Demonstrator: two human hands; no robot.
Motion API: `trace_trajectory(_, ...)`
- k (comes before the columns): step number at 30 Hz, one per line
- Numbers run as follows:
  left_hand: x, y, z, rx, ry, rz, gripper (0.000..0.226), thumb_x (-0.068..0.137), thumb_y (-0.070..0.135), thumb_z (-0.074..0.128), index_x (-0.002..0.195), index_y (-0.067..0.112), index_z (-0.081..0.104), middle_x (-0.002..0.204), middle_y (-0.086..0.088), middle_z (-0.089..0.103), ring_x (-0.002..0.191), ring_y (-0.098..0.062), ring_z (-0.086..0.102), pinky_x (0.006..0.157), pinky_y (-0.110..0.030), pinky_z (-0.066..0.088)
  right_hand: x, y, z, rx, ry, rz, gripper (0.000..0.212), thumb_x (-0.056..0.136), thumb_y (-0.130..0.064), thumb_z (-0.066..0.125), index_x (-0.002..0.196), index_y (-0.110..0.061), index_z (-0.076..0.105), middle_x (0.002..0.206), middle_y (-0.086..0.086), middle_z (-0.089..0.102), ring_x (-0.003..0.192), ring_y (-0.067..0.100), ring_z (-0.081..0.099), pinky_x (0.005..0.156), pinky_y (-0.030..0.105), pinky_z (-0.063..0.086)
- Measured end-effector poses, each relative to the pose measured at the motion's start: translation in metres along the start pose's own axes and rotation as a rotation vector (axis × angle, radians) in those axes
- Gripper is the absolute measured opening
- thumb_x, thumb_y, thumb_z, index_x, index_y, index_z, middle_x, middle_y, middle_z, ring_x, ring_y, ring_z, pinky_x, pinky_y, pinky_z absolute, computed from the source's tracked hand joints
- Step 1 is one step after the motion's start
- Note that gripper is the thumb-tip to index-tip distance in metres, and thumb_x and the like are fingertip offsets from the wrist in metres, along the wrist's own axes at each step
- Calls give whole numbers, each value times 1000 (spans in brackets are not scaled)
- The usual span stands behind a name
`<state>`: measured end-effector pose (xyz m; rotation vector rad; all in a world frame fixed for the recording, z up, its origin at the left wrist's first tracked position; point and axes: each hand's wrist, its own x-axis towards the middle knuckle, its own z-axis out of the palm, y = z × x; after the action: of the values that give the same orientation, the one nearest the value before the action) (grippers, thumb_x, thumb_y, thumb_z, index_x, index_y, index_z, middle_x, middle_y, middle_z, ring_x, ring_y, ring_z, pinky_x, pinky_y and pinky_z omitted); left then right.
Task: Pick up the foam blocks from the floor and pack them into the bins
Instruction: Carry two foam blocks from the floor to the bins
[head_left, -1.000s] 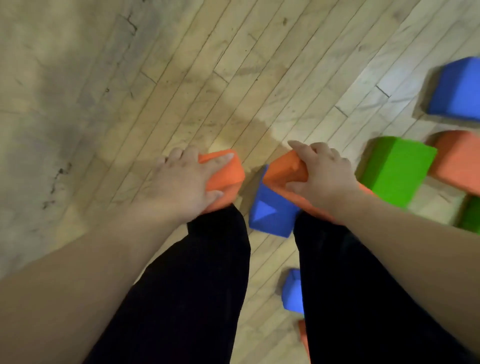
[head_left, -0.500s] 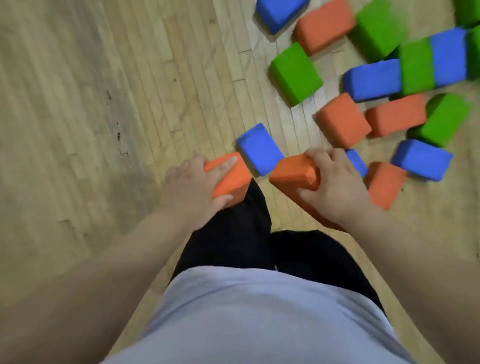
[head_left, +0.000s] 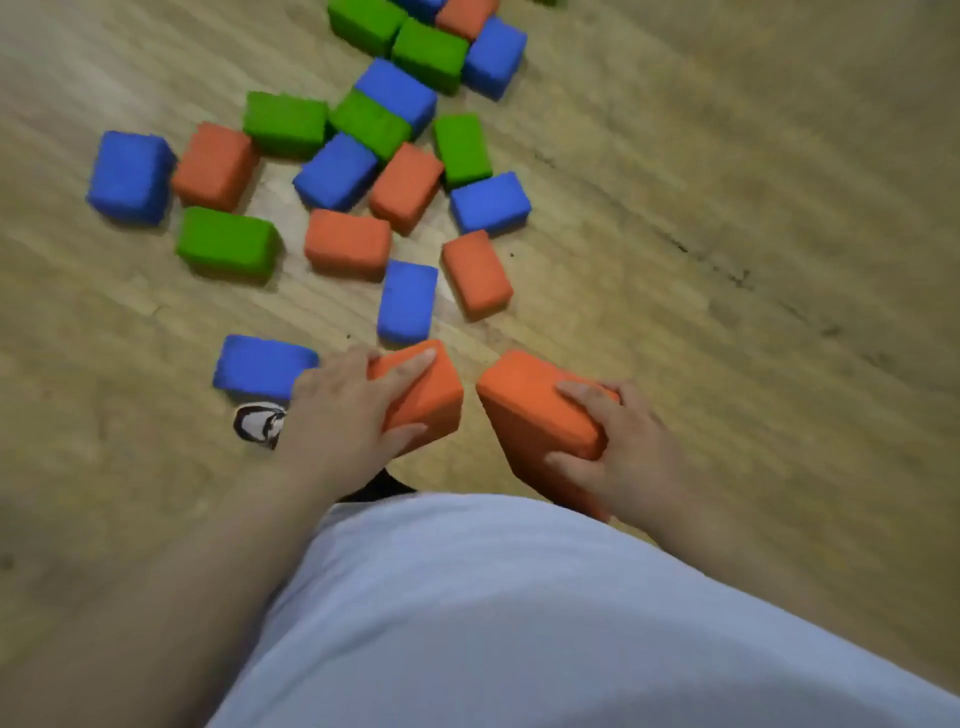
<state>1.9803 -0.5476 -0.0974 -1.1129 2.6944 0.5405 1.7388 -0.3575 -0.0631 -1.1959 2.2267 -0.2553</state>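
Turned since 0.5 s ago: loose blocks (head_left: 347, 243) now spread across floor (head_left: 727, 208) at 11 o'clock. Left grip (head_left: 343, 410) curled round orange block (head_left: 431, 400), right grip (head_left: 623, 447) round second orange block (head_left: 524, 405); both off floor at 6 o'clock, presumably one per hand to halve trips. Bins not in view.

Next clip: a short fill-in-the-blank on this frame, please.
1. The left hand grips a foam block coloured ___.
2. The right hand grips a second block of the ___ colour.
3. The lone block beside the shoe is ___.
4. On the floor, loose blocks are orange, blue and ___.

Answers: orange; same; blue; green
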Motion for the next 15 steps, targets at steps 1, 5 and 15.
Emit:
trace_trajectory(1,10,35,-1,-11,-11,65,85,78,68,68,153,52,31,122,-9,54,106,-33,58,83,-47,51,-22,27,-18,28,73,65,78,75,-52,80,144,-49,44,138,-9,39,125,18,50,102,33,44)
trace_trajectory(5,49,172,-13,11,-99,379,85,81,70,65,154,52,28,125,-4,53,110,-29,58,88,-44,51,-97,109,-76,103,319,283,78,75,-50,80,145,-48,45,137,-8,40,126,16,50,100,29,43)
trace_trajectory(15,147,391,-13,64,-304,850,83,85,72,59,155,55,18,133,2,48,118,-23,53,97,-42,49,-179,227,-97,364,650,730,79,73,-49,83,144,-45,48,138,-10,40,127,13,50,105,35,46)
